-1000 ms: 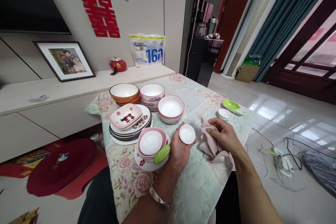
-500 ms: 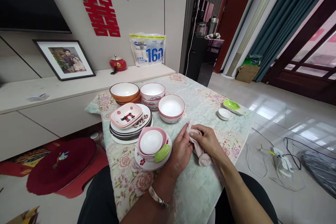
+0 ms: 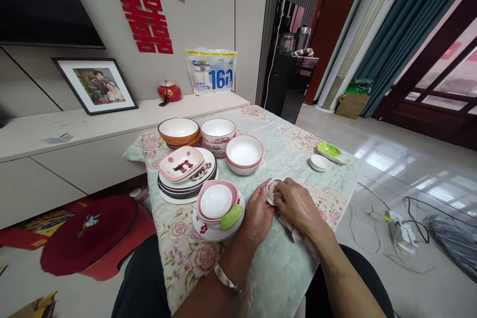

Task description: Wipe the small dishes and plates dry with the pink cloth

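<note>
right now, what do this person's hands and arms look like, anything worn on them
The left hand and right hand wear no gloves, and no sleeves show. A curved, silver-coloured bracelet is on the left side; none shows on the right.

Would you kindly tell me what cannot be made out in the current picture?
In the head view:
Small white dish: inside partly hidden by the right hand.
Cloth: largely covered by the right hand.
Left hand: fingers partly hidden by the dish.
Black screen: cut off by the left and top edges.
Papers on the cabinet: too small and blurred to read.
</note>
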Motion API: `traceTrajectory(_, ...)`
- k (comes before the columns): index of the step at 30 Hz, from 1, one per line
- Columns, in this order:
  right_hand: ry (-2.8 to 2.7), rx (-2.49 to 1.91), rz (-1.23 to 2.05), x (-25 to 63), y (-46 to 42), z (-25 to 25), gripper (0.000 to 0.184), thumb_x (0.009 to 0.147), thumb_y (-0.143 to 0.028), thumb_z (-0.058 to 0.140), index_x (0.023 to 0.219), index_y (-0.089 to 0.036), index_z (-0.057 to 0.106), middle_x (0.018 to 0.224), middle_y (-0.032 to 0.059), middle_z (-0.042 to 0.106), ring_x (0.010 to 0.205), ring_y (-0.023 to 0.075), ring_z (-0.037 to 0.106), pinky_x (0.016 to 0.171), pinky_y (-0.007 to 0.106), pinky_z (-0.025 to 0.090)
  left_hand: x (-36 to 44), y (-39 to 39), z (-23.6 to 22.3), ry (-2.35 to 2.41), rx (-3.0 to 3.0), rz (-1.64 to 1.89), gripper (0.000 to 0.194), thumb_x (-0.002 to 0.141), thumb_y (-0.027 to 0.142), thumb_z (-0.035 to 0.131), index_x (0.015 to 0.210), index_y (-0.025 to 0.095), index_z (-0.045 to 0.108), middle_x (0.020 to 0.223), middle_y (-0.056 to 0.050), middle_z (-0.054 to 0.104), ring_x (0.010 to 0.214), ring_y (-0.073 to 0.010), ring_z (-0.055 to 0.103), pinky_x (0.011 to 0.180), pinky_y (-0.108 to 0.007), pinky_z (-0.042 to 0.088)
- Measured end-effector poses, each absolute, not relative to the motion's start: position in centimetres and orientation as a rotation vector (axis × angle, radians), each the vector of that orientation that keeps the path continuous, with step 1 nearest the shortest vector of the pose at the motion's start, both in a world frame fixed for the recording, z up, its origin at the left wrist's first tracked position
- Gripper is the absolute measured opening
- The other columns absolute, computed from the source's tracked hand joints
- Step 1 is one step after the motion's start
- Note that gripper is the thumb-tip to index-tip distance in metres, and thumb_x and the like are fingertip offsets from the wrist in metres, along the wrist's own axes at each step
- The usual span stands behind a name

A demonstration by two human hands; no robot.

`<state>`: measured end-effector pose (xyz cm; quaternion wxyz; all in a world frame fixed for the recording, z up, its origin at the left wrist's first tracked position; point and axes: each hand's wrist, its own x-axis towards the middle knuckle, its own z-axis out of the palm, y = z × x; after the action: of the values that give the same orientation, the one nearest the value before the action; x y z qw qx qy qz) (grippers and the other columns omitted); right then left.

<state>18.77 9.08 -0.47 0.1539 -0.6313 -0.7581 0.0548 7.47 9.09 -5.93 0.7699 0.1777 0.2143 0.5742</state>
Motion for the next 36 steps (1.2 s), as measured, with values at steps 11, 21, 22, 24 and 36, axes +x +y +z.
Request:
traceTrajectory(11,-1.997,-1.266,0.470,18.6,10.3,-2.0,0.017,0.089,-0.015,0.052,0.084,-0.020,0.067,0.082,0.0027,0.063,0.082,0.0169,0.059,0.075,0.027,0.044,7.3,8.9,-5.3,0.454,0.338,1.294,0.047,0.079,0.032,0.075,0.121,0.023,0.056,0.121,-0.007,0.066,0.102,-0.0171,0.065,0.093,-0.030,0.050)
traceTrajectory(21,-2.296,-1.660,0.305,20.2,9.4,-0.2,0.024,0.085,-0.008,0.050,0.066,-0.019,0.061,0.073,0.0018,0.053,0.063,0.0131,0.049,0.059,0.026,0.031,7.5,8.3,-5.1,0.521,0.469,1.210,0.044,0.085,0.037,0.065,0.126,0.024,0.055,0.125,-0.011,0.064,0.111,-0.0246,0.063,0.091,-0.040,0.053)
traceTrajectory(22,-2.267,-1.761,0.213,20.2,9.4,-0.2,0.023,0.085,-0.009,0.050,0.069,-0.018,0.062,0.074,0.0029,0.053,0.062,0.0132,0.049,0.058,0.027,0.029,7.5,8.3,-5.0,0.523,0.475,1.213,0.044,0.086,0.038,0.063,0.126,0.024,0.055,0.127,-0.011,0.063,0.110,-0.0248,0.063,0.089,-0.039,0.053)
traceTrajectory(24,-2.169,-1.909,0.069,20.5,9.4,-0.2,0.021,0.088,-0.012,0.049,0.077,-0.017,0.066,0.077,0.0053,0.055,0.061,0.0142,0.050,0.057,0.028,0.028,7.4,8.4,-4.8,0.565,0.473,1.206,0.044,0.088,0.043,0.059,0.127,0.023,0.053,0.125,-0.012,0.063,0.102,-0.0247,0.067,0.080,-0.037,0.055)
traceTrajectory(36,-1.963,-1.263,0.579,22.0,10.0,-0.2,0.028,0.096,-0.024,0.049,0.110,-0.024,0.072,0.101,0.0064,0.067,0.096,0.0196,0.062,0.087,0.033,0.048,7.1,8.9,-5.6,1.164,1.073,1.114,0.015,0.079,0.027,0.063,0.093,0.022,0.063,0.067,0.000,0.060,0.050,-0.0149,0.054,0.044,-0.024,0.037)
